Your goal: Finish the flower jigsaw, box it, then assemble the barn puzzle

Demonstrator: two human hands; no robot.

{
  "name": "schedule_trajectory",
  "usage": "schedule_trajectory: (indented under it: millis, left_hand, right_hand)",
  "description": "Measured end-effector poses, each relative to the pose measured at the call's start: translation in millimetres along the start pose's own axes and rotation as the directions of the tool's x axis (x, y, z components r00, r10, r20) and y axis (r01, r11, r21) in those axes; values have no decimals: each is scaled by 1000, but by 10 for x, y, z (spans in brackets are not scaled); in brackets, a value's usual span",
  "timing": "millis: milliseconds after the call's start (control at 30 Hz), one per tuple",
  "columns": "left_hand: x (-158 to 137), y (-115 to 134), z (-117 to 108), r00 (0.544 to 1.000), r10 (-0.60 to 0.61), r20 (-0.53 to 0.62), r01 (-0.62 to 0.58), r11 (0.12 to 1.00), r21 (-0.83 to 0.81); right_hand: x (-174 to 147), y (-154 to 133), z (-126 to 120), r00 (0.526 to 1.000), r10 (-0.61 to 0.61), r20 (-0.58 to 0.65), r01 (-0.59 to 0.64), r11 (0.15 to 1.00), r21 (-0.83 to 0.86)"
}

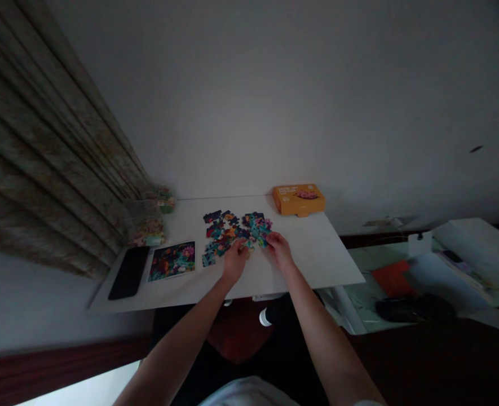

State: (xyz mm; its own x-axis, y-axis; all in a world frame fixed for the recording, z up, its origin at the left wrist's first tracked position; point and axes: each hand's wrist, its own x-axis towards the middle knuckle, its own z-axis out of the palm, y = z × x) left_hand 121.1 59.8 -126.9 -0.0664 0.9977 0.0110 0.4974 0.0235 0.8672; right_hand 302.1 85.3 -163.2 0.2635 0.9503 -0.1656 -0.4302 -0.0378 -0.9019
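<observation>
Brightly coloured jigsaw pieces lie on the white table, joined in two patches: a larger left patch (220, 230) with gaps in it and a smaller right patch (255, 223). My left hand (234, 261) is at the lower right of the larger patch, fingers pinched on a small jigsaw piece, which they partly hide. At the lower right corner of the smaller patch, my right hand (279, 251) has its thumb and fingers closed on the patch's edge. A printed reference picture (172, 261) with similar colours lies left of the pieces.
A black phone-like slab (129, 273) lies at the table's left edge. Behind it stand clear bags of small pieces (146, 231) by the curtain (54, 129). An orange box (299, 199) sits at the back right against the wall. A cluttered lower shelf (359, 256) is on the right.
</observation>
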Motion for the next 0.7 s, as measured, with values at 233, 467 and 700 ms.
schedule_trajectory:
  millis: [233,467,700]
  left_hand:
    - [-152,-276,-252,920,392,-7,-333,790,515]
    - [-223,-400,-268,866,458,200,-483,665,570]
    - [-204,-358,-212,899,367,238,-435,704,561]
  right_hand:
    - [-195,151,170,914,-327,240,406,731,-549]
    - [135,-38,-66,926,-352,-139,227,811,-540]
    - [1183,-833,-563,820,-141,-555,-27,959,-283]
